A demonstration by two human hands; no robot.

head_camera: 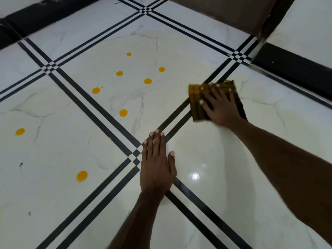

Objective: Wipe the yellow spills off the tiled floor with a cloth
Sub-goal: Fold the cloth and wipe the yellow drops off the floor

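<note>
Several round yellow spills dot the white tiled floor (206, 186): a cluster on the middle tile (147, 81), one lower (123, 113), one at far left (20, 131) and one near the front (82, 176). My right hand (220, 106) lies flat with spread fingers on a folded brown-and-yellow striped cloth (195, 103), pressing it to the floor right of the spills, over the black tile lines. My left hand (157, 164) rests flat on the floor at a tile crossing, fingers together, holding nothing.
Black double lines (100, 112) cross the floor between tiles. A black skirting band (296, 72) runs along the right wall and another along the far left. A brown panel (224, 11) stands at the top right corner.
</note>
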